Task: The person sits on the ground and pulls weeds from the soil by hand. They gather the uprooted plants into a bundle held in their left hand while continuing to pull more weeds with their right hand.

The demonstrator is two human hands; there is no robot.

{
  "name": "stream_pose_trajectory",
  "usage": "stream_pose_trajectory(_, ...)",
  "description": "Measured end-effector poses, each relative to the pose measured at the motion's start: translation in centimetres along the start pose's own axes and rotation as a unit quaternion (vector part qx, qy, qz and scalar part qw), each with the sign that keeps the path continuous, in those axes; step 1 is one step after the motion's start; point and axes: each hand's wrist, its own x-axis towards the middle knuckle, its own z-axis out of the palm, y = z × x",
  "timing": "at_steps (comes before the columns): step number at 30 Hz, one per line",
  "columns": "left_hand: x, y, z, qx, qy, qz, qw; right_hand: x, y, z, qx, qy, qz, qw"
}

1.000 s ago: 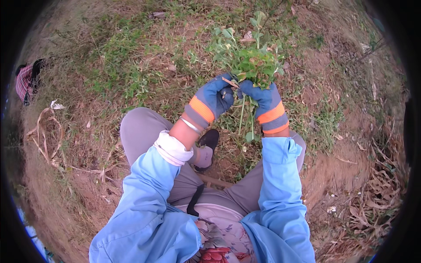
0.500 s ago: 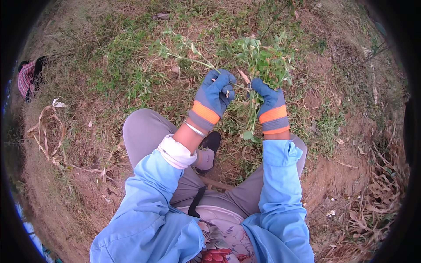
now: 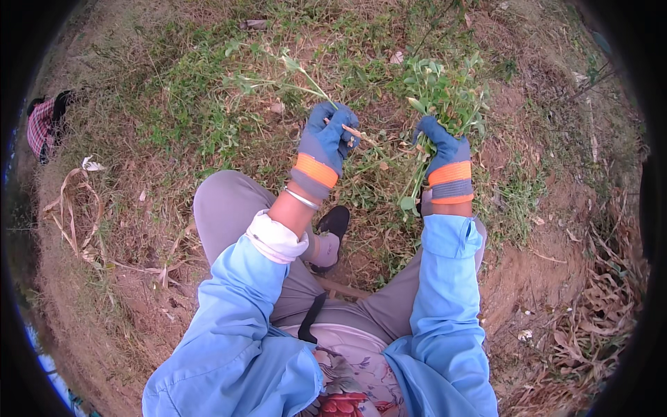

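Observation:
Both my hands wear blue-grey work gloves with orange cuff bands. My left hand [image 3: 325, 141] is closed round a thin green plant stem [image 3: 313, 85], whose leafy end points away to the upper left. A pale, dry reddish bit sticks out by its fingers. My right hand [image 3: 442, 144] grips a bunch of leafy green plants [image 3: 445, 94]; the leaves spread out above the fist and the bare stems hang below it. A gap separates the two hands, both held above the weedy ground between my knees.
Low green weeds [image 3: 191, 111] and cut stalks cover the ground ahead. A red checked cloth [image 3: 42, 128] lies at the far left, near a loop of dry stalk [image 3: 66, 208]. Dry brown leaves [image 3: 590, 333] are heaped at the lower right. My shoe [image 3: 335, 226] shows between my legs.
My hands have drawn apart: the left moved left with the stem, the right moved right with the bunch. The reddish dry bit now sits at my left fingers.

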Motion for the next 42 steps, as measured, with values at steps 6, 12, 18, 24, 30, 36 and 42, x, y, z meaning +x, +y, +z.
stream_pose_trajectory(6, -0.3, 0.0, 0.6, 0.182, 0.004, -0.037, 0.983, 0.6, -0.9, -0.6, -0.036, 0.045, -0.035, 0.998)
stream_pose_trajectory(12, -0.9, -0.9, 1.3, 0.282, -0.069, -0.077, 0.954, 0.9, -0.6, -0.9, -0.040, 0.020, -0.033, 0.998)
stream_pose_trajectory(18, -1.9, -1.7, 1.8, 0.384, -0.125, -0.091, 0.910, 0.6, 0.8, 0.7, -0.032, -0.019, 0.002, 0.999)
stream_pose_trajectory(24, -2.2, -2.2, 2.0, 0.436, -0.147, -0.135, 0.877, -0.1, 1.0, 1.5, 0.034, -0.086, -0.021, 0.995)
stream_pose_trajectory(30, -2.6, -1.9, 2.4, 0.503, -0.195, -0.114, 0.834, -0.2, 1.4, 1.4, 0.000, -0.114, -0.013, 0.993)
stream_pose_trajectory(36, -2.7, -1.3, 2.8, 0.520, -0.200, -0.112, 0.823, -0.5, 1.5, 1.5, -0.018, -0.097, 0.006, 0.995)
stream_pose_trajectory(42, -1.8, -1.4, 2.4, 0.362, -0.090, -0.072, 0.925, -0.7, 1.4, 1.7, 0.032, -0.127, 0.029, 0.991)
